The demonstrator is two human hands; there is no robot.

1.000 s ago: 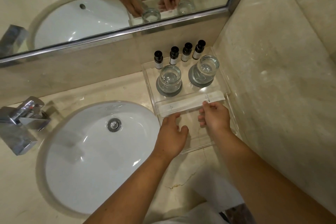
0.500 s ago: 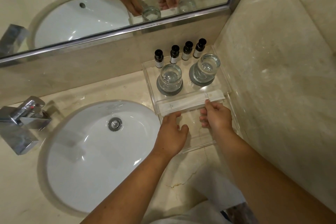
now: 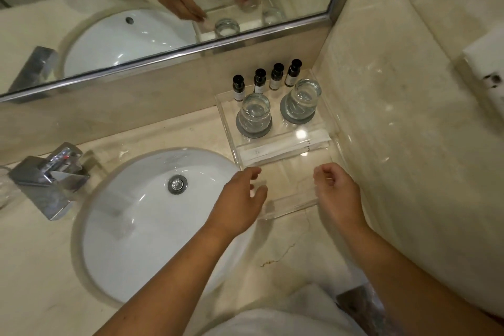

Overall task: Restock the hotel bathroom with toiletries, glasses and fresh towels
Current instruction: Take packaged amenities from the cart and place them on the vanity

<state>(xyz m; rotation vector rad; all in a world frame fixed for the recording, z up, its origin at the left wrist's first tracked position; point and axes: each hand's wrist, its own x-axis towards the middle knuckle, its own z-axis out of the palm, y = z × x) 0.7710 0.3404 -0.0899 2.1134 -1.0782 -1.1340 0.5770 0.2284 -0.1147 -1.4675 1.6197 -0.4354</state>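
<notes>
A clear acrylic tray (image 3: 289, 206) sits in the counter's right corner. Along its back stand several small dark-capped toiletry bottles (image 3: 261, 81). In front of them two upturned glasses (image 3: 255, 114) (image 3: 303, 99) rest on grey coasters. A long white wrapped packet (image 3: 286, 146) lies across the tray's middle. My left hand (image 3: 241, 198) hovers over the tray's front left, fingers loosely curled, holding nothing. My right hand (image 3: 336, 194) hangs over the front right, fingers loosely curled and empty. Neither hand touches the packet.
A white oval sink (image 3: 131, 215) lies left of the tray, with a chrome tap (image 3: 50, 174) at its left. A mirror (image 3: 163, 8) runs behind the counter. The marble wall (image 3: 409, 144) closes the right side. White cloth (image 3: 286, 314) shows at the bottom edge.
Both hands have let go of the white packet and pulled back toward me. The packet now lies alone across the tray.
</notes>
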